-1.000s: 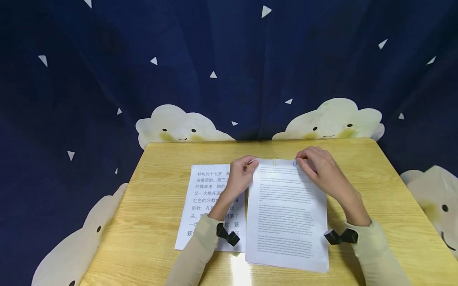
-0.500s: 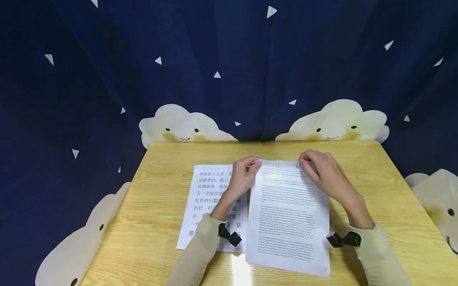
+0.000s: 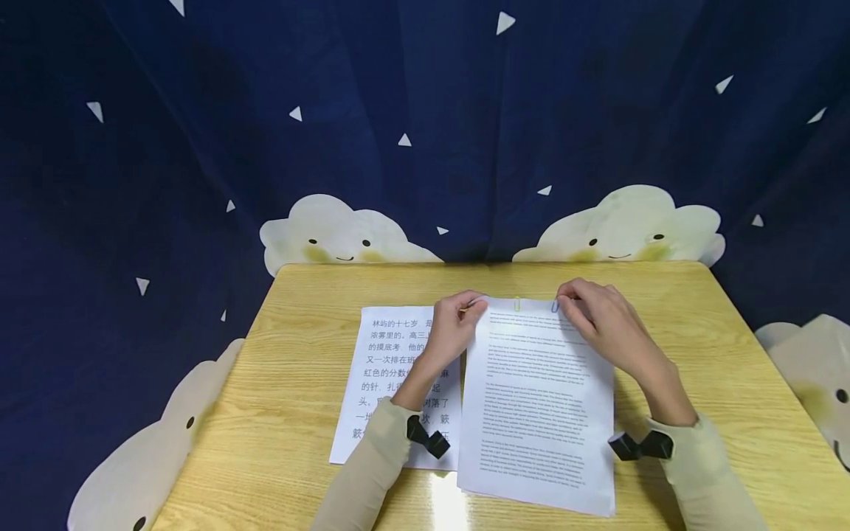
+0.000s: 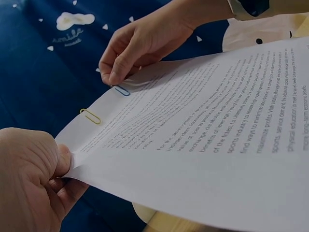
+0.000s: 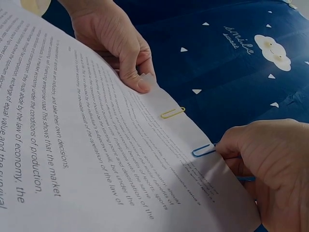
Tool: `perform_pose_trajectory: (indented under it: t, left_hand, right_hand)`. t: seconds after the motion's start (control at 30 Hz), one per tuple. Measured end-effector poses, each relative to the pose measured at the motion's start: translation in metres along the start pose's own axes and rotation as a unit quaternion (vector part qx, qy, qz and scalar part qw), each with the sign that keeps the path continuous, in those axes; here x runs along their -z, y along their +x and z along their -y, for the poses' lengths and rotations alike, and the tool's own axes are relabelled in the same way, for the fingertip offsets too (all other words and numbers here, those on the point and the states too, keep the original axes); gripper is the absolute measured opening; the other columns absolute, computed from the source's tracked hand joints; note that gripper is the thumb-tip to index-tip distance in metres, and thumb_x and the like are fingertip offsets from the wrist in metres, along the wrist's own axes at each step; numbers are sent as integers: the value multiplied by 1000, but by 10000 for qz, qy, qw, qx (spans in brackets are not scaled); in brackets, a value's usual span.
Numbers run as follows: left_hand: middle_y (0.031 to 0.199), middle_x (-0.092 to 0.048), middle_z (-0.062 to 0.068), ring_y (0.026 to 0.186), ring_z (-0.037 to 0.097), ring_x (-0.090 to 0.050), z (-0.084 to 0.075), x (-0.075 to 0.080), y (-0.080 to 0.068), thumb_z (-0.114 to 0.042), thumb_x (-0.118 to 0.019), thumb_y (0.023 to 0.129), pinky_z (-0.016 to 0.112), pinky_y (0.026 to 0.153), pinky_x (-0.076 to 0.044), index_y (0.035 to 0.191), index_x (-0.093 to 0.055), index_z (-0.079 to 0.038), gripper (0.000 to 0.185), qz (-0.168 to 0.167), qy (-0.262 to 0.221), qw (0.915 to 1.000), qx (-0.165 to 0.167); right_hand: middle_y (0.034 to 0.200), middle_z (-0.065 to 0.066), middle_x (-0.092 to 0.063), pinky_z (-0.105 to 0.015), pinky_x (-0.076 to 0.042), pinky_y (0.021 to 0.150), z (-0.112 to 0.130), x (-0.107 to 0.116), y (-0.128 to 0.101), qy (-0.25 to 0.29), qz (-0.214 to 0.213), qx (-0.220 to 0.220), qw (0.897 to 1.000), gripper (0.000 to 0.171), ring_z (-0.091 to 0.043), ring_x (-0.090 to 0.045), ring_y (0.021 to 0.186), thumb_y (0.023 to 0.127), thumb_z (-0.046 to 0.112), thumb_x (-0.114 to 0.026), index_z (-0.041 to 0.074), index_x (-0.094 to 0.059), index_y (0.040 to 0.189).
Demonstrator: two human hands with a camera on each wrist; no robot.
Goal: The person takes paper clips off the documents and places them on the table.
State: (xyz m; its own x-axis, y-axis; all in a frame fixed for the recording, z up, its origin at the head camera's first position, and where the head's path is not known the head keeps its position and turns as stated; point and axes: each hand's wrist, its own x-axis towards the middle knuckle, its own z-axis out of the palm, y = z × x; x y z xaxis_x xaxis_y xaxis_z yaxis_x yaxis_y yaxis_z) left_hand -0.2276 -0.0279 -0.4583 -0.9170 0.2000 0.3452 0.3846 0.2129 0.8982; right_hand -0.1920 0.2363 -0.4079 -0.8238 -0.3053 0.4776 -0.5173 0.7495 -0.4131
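A stack of printed English pages (image 3: 538, 398) lies on the wooden desk (image 3: 279, 383). My left hand (image 3: 454, 324) pinches its top left corner (image 4: 77, 162). A yellow paper clip (image 3: 516, 303) sits on the top edge, also plain as the yellow clip (image 5: 172, 112) in the right wrist view. My right hand (image 3: 591, 313) pinches a blue paper clip (image 5: 203, 150) on the same edge, near the top right corner; this blue clip (image 4: 121, 90) shows under the right fingertips in the left wrist view. The stack's far edge is lifted a little off the desk.
A single sheet with large Chinese print (image 3: 392, 383) lies to the left of the stack, partly under my left forearm. A dark blue cloth with white triangles and smiling clouds (image 3: 345, 236) hangs behind and around the desk.
Both hands stay on the stack's top edge. The right fingers have pressed slightly further over the blue clip; the view shifted a little.
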Motion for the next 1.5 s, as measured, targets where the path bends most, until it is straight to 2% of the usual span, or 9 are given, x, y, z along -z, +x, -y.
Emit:
perform_pose_trajectory:
  t: [0.17, 0.4, 0.6, 0.77, 1.1, 1.5]
  left_hand:
    - [88, -73, 12, 47, 3, -39, 1, 0, 0, -8, -64, 103, 20, 47, -33, 107, -78, -1, 15, 17, 23, 10000, -37]
    - [87, -74, 11, 48, 5, -43, 2, -1, 0, -8, -64, 104, 20, 46, -36, 108, -78, -2, 16, 13, 14, 10000, -6]
    - [88, -73, 10, 47, 6, -39, 1, 0, 0, -9, -63, 104, 21, 46, -33, 108, -78, -3, 16, 63, -17, 10000, -13]
    - [87, -72, 10, 47, 7, -36, 1, 0, 0, -9, -64, 104, 21, 46, -32, 108, -78, -3, 16, 80, -12, 10000, -48]
    - [89, -74, 11, 48, 6, -40, 2, 1, 0, -8, -64, 104, 21, 47, -35, 109, -78, -2, 16, 63, 0, 10000, -42]
    - [87, -73, 12, 49, 6, -41, -4, 2, -1, -9, -63, 104, 20, 46, -34, 109, -77, -1, 17, 90, -112, 9998, 167]
  right_hand:
    - [89, -4, -67, -43, -43, 81, 0, 0, -1, -7, 6, -44, 10000, 3, -20, -52, 75, 103, 9, -64, 8, -67, 103]
    - [89, -3, -68, -40, -43, 77, -1, 1, -1, 34, 27, -6, 10000, 3, -19, -52, 74, 103, 9, -64, 9, -67, 104]
    - [90, -3, -67, -35, -43, 70, 0, 3, 0, 51, 30, 20, 10000, 3, -18, -53, 74, 103, 8, -64, 9, -66, 104]
    - [90, -3, -67, -34, -43, 70, 1, 3, 0, 55, 17, 24, 10000, 3, -18, -54, 75, 103, 8, -64, 8, -67, 105]
    - [91, -3, -68, -35, -43, 71, 0, 3, -1, 79, 14, 37, 10000, 3, -18, -54, 75, 103, 8, -65, 8, -67, 104]
    - [90, -3, -67, -33, -43, 70, 7, 7, 0, 116, 69, -48, 9999, 3, -18, -54, 76, 104, 8, -64, 8, -67, 104]
